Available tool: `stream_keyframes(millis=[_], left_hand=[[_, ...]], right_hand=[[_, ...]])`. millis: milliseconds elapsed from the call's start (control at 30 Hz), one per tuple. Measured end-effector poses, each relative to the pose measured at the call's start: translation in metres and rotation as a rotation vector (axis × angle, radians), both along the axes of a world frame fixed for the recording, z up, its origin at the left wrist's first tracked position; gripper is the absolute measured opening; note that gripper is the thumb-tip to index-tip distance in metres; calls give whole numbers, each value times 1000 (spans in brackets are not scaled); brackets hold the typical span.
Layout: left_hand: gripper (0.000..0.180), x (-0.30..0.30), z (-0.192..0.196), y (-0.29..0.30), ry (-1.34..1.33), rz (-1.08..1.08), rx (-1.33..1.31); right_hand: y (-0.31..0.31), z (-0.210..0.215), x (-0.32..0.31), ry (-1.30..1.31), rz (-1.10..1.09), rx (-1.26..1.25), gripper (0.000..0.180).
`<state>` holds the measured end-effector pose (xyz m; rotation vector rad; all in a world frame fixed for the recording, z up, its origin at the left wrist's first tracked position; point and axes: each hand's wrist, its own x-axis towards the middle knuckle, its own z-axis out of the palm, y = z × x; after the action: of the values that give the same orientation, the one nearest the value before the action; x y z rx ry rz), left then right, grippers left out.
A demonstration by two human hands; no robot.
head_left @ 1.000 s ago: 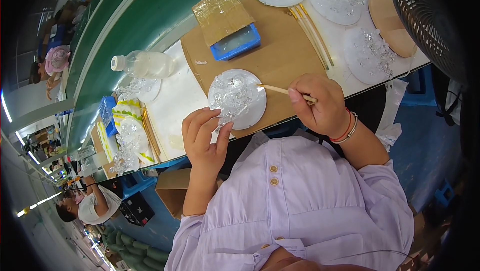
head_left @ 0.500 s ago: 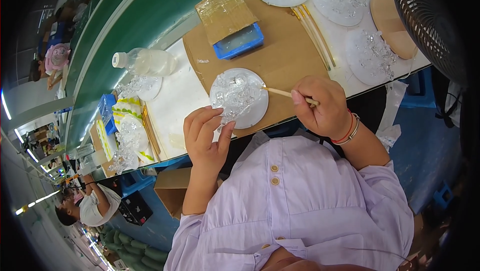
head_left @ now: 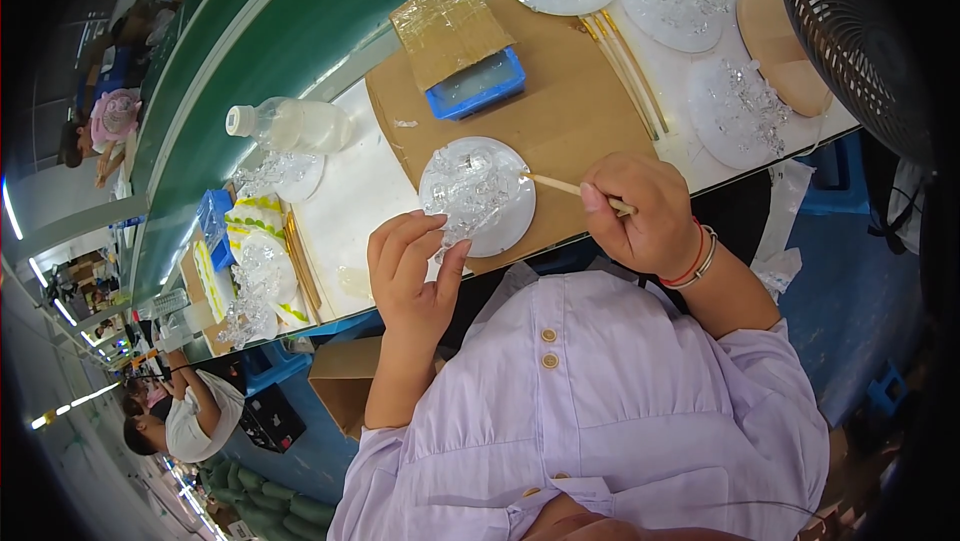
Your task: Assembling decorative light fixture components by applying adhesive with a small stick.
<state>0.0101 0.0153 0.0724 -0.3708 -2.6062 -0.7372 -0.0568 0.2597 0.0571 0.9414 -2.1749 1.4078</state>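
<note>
A round white plate (head_left: 513,230) with clear, glassy plastic pieces (head_left: 470,186) heaped on it lies before me on the cardboard. My left hand (head_left: 412,263) is at the near left of the plate, its thumb and fingers curled round the edge of a clear piece. In my right hand (head_left: 637,209) is a thin wooden-handled brush (head_left: 560,185), held near its back end. The brush's tip points left and meets the right side of the clear heap; whether it touches a piece I cannot tell.
Beyond the plate stands a blue tub (head_left: 480,86) of cloudy liquid, part covered by a taped cardboard flap (head_left: 450,19). Several brushes (head_left: 630,71) lie to its right. A clear bottle (head_left: 300,126) is at left, a black fan (head_left: 855,41) at far right. More loaded plates (head_left: 690,33) surround these.
My hands and the plate stay nearly in place; the brush has shifted very slightly left. In the background at left, a seated person's head has moved a little.
</note>
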Motion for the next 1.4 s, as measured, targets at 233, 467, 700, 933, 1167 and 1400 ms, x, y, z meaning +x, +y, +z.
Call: stream_keyframes(millis=[233,467,700,933,1167,1400], left_hand=[[26,1,-1,0,3,-4,13],[26,3,1,-1,5,7,16],[27,7,6,-11,-24,44,5],[27,10,4,-18,-69,39,51],[28,12,4,-20,-102,50,82],[31,12,10,-22,-243,21,192]], right_hand=[[-1,-1,1,7,-5,16,10],[-2,1,5,29,-9,4,10],[-7,2,15,18,40,8,9],[-15,-3,16,-5,67,-18,10],[-9,2,15,-14,27,13,10],[-5,2,12,-17,-48,-7,10]])
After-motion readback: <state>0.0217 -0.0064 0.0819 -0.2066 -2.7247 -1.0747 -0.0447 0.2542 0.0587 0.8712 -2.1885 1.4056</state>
